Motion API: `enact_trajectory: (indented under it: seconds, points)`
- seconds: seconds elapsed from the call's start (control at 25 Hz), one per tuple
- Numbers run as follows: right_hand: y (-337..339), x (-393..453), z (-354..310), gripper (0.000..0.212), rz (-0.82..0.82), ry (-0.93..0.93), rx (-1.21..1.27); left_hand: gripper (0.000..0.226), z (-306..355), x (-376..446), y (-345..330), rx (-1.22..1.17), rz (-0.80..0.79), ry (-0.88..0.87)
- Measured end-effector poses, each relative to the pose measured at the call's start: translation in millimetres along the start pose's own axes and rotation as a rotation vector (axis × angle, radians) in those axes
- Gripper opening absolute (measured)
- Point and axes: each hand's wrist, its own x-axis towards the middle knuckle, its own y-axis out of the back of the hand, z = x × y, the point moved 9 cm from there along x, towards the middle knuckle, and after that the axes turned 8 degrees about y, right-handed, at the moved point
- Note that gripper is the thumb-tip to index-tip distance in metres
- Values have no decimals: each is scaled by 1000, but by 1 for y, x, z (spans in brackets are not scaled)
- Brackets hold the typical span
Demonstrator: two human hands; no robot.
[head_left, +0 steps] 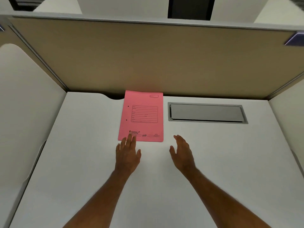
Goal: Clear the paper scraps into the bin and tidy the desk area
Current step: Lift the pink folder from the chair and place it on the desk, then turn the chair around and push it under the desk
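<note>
- From the head view, a pink folder (141, 116) lay flat on the white worktop (82, 162), its far edge against the tan partition (164, 60).
- The left hand (127, 153) was spread flat, empty, its fingertips (130, 137) overlapping the folder's near edge.
- The right hand (182, 152) was open too, fingers apart, holding nothing, just beside the folder's near right corner.
- A grey cable hatch (206, 112) sat closed to the folder's right.
</note>
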Motion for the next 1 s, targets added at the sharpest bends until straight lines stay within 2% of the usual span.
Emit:
enact_trajectory:
  seconds: [0.4, 0.64, 1.0]
  points:
    - [50, -133, 19, 57, -48, 109, -101, 70, 42, -143, -14, 2, 78, -15]
    - [74, -229, 59, 59, -69, 150, -184, 70, 68, -251, -51, 82, 76, 1]
    - [94, -372, 97, 60, -123, 182, -256, 70, 96, -394, -93, 76, 99, 13]
